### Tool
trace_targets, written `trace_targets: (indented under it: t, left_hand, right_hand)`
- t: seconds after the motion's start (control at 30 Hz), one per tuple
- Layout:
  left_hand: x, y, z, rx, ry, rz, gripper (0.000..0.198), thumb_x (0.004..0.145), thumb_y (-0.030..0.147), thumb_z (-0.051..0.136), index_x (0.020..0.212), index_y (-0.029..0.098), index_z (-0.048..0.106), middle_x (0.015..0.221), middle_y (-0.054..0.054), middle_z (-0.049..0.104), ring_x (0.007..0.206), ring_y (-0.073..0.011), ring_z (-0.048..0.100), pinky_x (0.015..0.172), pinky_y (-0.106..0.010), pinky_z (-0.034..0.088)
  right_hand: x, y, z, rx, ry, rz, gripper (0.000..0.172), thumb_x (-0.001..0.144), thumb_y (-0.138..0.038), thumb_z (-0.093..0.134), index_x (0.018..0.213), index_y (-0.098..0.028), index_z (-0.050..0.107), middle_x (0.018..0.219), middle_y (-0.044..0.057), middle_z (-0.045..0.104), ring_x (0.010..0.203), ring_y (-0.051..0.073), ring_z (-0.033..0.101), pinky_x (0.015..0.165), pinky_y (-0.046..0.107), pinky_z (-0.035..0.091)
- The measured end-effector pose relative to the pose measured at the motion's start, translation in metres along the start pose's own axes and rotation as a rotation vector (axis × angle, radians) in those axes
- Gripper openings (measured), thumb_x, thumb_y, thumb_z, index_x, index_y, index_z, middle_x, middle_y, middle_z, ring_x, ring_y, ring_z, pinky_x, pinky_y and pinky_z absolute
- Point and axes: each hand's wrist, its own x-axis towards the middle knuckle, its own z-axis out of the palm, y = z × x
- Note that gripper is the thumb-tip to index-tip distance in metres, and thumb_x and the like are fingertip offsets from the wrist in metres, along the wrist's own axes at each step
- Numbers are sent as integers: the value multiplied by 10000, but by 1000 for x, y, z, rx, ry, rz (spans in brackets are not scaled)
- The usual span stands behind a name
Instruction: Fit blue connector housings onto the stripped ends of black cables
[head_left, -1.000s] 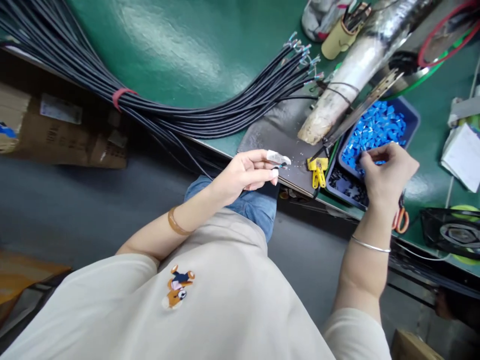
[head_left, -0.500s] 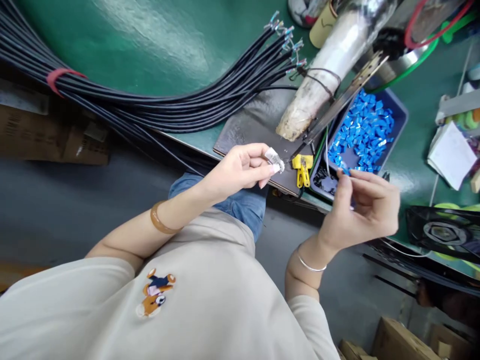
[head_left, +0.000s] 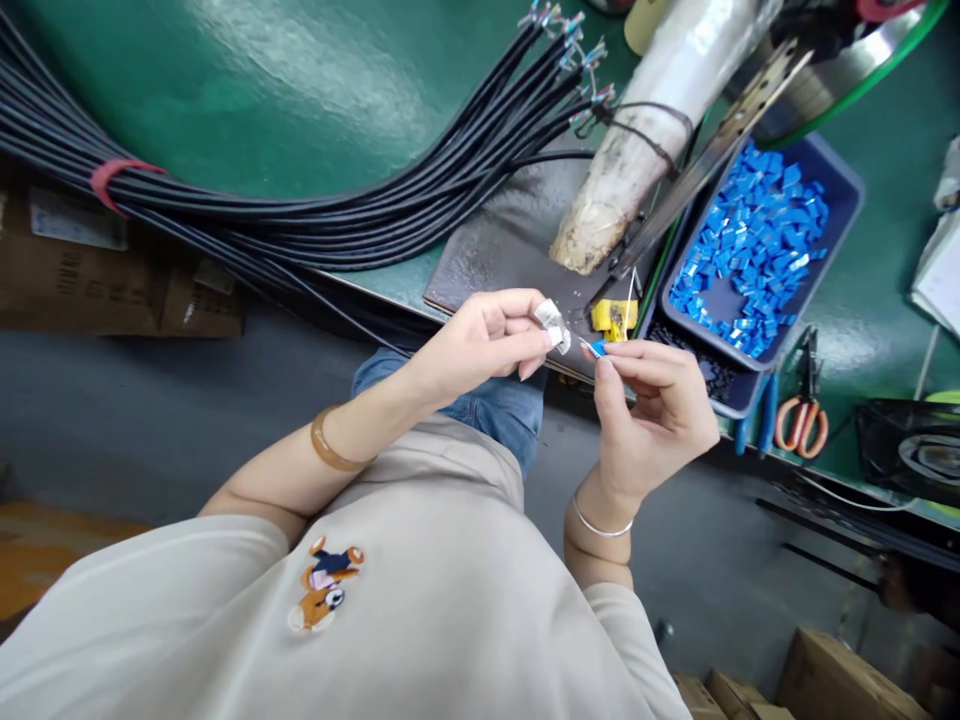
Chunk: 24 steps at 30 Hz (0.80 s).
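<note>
My left hand is closed, pinching a small crumpled white piece between thumb and fingers; its exact kind is unclear. Just to the right, my right hand pinches a small blue piece with a thin pale tip pointing at the left hand. A narrow gap separates the two held pieces. Behind my right fingertips, a yellow clip sits at the bench edge. Many like-coloured blue pieces fill a grey-blue tray on the right.
A bundle of black cables with stripped ends crosses the green bench. A wrapped white tube and a metal bar slant over the dark mat. Orange-handled pliers lie right of the tray; cardboard boxes stand below.
My right hand has moved left from the tray's front edge, carrying the blue piece close to my left hand. My left hand stays nearly still. The view has shifted slightly, showing the pliers.
</note>
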Motion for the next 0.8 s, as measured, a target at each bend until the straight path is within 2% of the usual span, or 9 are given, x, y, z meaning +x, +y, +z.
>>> trace_targets:
  t: [0.13, 0.3, 0.6, 0.7, 0.8]
  left_hand:
    - [1, 0, 2, 5, 30, 43, 151, 833, 244, 629, 749, 164, 533, 501, 54, 490, 422, -20, 345, 406, -168, 207]
    - [2, 6, 7, 26, 37, 56, 144, 798, 168, 613, 696, 151, 513, 471, 64, 470, 432, -17, 370, 434, -147, 271]
    - [6, 10, 8, 71, 54, 56, 121, 778, 131, 614, 692, 145, 529, 467, 62, 488, 429, -19, 400, 437, -140, 301]
    - [5, 10, 8, 69, 51, 71, 101, 780, 130, 605, 708, 145, 536, 476, 61, 497, 434, -22, 412, 442, -140, 316]
    - [4, 9, 8, 57, 30, 74, 83, 766, 119, 604, 713, 143, 546, 507, 51, 520, 458, -27, 441, 458, -140, 340]
  right_hand:
    - [0, 1, 3, -29, 12, -50, 87, 815, -167, 705, 853, -236, 668, 876, 3, 702, 819, 153, 684, 741, 350, 616]
    - [0, 3, 8, 44, 30, -93, 116, 832, -148, 680, 874, -252, 654, 900, -21, 696, 831, 135, 687, 744, 325, 610]
    - [1, 3, 14, 91, 40, -180, 157, 798, -82, 678, 858, -222, 643, 866, -13, 692, 814, 138, 684, 692, 316, 584]
    - [0, 4, 13, 102, 88, -131, 137, 818, -111, 665, 873, -233, 636, 880, -9, 688, 814, 148, 680, 698, 344, 596]
    - [0, 5, 10, 119, 94, 8, 84, 846, -142, 648, 867, -223, 643, 910, 7, 676, 822, 150, 678, 730, 358, 609]
